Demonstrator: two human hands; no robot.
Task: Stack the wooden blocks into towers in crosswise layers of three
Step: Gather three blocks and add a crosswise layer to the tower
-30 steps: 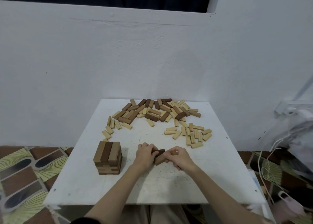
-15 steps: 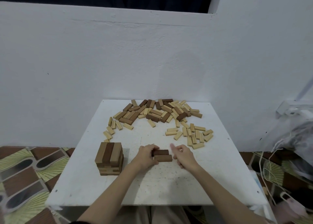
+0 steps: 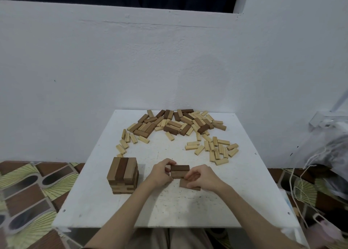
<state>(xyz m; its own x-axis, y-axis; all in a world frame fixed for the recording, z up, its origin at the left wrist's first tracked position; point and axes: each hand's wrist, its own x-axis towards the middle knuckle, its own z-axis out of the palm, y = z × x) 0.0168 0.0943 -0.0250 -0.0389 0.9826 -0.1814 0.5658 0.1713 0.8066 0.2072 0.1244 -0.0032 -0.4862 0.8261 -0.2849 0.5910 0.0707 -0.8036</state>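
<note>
While my left hand pinches two dark wooden blocks, my right hand curls its fingers round a third block on the white table.

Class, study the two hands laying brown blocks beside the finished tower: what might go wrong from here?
The left hand steadies the two dark brown wooden blocks close to the finished wooden block tower; a stray elbow might topple it. The right hand grips a third brown wooden block lying skewed, so the row may end uneven.

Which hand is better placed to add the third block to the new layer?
Probably the right hand: it holds the loose block. The left hand steadies the two blocks.
</note>
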